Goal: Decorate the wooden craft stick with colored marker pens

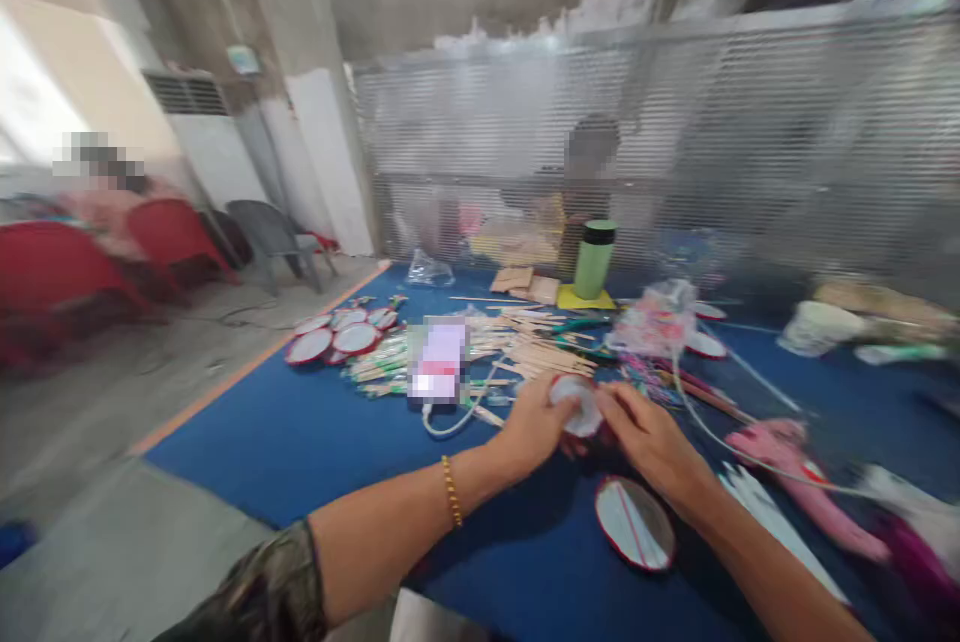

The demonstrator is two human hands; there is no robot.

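Observation:
Between my hands is a small round white disc with a red rim, like a little drum. My left hand grips its left side, thumb across the white face and fingers beneath. At the right edge, the fingers of my right hand are closed on the rim; their tips are blurred. Below the hands on the blue table lies a red-rimmed round dish with thin white strips and a red line in it. Beyond my hands are scattered wooden sticks.
A phone with a white cable lies left of the hands. More red-rimmed discs are piled farther left. A green bottle, a clear plastic bag, a white cup and pink cloth occupy the table's back and right.

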